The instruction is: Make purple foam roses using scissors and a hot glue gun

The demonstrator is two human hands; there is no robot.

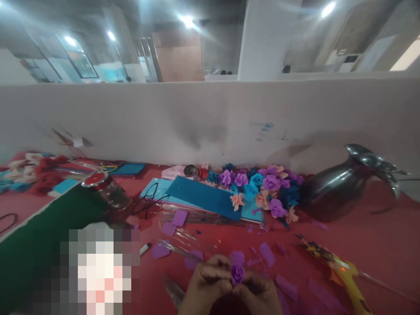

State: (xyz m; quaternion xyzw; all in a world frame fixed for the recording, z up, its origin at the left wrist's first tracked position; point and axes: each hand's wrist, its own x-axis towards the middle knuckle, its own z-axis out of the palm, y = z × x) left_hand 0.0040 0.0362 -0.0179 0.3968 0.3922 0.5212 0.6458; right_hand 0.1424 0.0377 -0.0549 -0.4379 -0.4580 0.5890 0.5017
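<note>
Low at the near edge of the view, the left hand (206, 282) and right hand (259, 293) meet, fingers closed round a small purple flower (237, 273) pinched between them above the red desk (361, 227). Purple scraps (266, 253) litter the desk just beyond the hands. A yellow glue gun (348, 275) lies near on the right, a metal jug (341, 188) farther back. A heap of finished flowers (262, 186) and blue sheets (203, 197) sit against the white wall (210, 118), leaving bare desk between jug and gun. A glass jar (108, 190) stands left. No writing is readable
</note>
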